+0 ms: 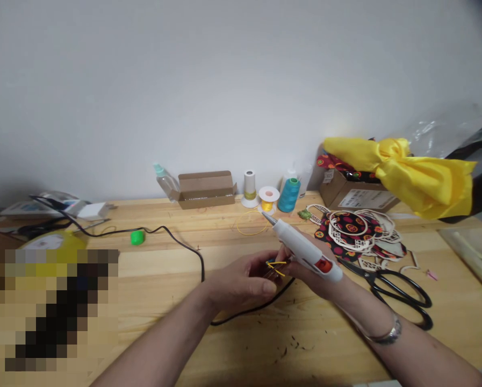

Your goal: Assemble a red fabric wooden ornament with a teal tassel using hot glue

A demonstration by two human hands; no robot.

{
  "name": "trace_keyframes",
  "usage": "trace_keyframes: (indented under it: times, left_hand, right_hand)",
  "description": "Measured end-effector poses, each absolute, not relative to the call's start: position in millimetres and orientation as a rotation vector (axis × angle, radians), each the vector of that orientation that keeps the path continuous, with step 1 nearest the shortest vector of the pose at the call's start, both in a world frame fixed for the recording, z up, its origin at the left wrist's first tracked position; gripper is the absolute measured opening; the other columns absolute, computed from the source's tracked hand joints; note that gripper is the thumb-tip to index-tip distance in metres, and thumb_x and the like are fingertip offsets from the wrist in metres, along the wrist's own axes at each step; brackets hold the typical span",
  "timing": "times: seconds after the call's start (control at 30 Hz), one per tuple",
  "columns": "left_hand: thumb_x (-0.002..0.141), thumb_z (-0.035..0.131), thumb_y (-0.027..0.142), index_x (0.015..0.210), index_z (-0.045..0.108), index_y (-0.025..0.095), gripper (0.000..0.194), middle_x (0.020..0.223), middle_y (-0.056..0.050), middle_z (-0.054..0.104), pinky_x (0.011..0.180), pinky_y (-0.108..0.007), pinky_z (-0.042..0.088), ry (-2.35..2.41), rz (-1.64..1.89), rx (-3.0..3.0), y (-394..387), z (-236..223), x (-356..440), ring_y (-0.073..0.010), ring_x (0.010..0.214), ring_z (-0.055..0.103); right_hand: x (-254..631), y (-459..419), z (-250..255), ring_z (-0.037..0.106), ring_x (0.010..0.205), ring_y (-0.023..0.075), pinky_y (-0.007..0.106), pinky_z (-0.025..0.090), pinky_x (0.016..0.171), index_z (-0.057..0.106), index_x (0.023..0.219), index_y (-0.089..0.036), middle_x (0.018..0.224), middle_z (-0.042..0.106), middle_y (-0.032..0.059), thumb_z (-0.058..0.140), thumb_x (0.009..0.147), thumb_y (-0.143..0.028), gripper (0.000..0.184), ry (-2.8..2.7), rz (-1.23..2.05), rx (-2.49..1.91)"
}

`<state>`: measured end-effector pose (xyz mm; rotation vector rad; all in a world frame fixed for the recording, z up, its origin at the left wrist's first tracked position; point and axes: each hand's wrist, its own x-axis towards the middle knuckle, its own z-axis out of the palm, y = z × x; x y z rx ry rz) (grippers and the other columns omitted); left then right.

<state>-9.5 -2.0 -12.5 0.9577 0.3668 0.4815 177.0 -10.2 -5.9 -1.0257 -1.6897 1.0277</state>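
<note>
My right hand grips a white glue gun with an orange trigger, its nozzle pointing up and to the left. My left hand pinches a small dark piece with yellow wire wound on it, right beside the gun's body. The two hands meet over the middle of the wooden table. The gun's black cord runs left across the table.
Black scissors lie to the right, beside patterned cut-outs. Yellow cloth drapes over a cardboard box. Thread spools, a small open box and a bottle line the wall. A green cap lies left.
</note>
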Motion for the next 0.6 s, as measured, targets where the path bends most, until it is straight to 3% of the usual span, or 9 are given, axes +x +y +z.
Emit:
trace_keyframes:
  times: [0.1,0.23,0.4,0.6]
  left_hand:
    - [0.056,0.083,0.04,0.118,0.058,0.02,0.07,0.11,-0.005,0.057,0.084,-0.027,0.034,0.353,0.507,0.989,-4.5,-9.6,-6.8,-0.0206,0.103,0.048]
    - [0.063,0.08,0.034,0.117,0.058,0.018,0.06,0.111,-0.006,0.06,0.096,-0.034,0.029,0.367,0.534,1.029,-7.1,-7.9,-5.6,-0.0238,0.109,0.048]
    - [0.069,0.074,0.02,0.115,0.058,0.02,0.049,0.11,-0.005,0.06,0.09,-0.034,0.035,0.455,0.515,1.095,-7.1,-4.1,-7.2,-0.0213,0.103,0.051]
    - [0.067,0.073,0.02,0.116,0.056,0.02,0.052,0.114,-0.006,0.057,0.091,-0.037,0.034,0.533,0.506,1.2,-7.6,-3.2,-9.7,-0.0246,0.109,0.047]
  right_hand:
    - [175.2,-10.6,-3.8,0.059,0.071,0.0146,0.025,0.049,0.062,0.061,0.075,-0.019,0.087,0.063,0.0024,0.07,0.067,-0.018,0.012,-1.71,1.033,-1.008]
    - [173.4,-10.8,-3.0,0.06,0.071,0.0141,0.025,0.049,0.063,0.061,0.075,-0.019,0.087,0.063,0.0022,0.069,0.067,-0.017,0.011,-1.706,1.05,-1.006]
    - [173.4,-11.4,-6.7,0.061,0.072,0.0139,0.025,0.05,0.064,0.062,0.077,-0.02,0.093,0.063,0.0024,0.067,0.067,-0.013,0.013,-1.698,1.086,-0.974]
    - [172.5,-11.7,-5.8,0.061,0.076,0.0138,0.025,0.05,0.068,0.062,0.076,-0.02,0.09,0.062,0.0008,0.062,0.061,-0.004,0.022,-1.694,1.102,-0.987]
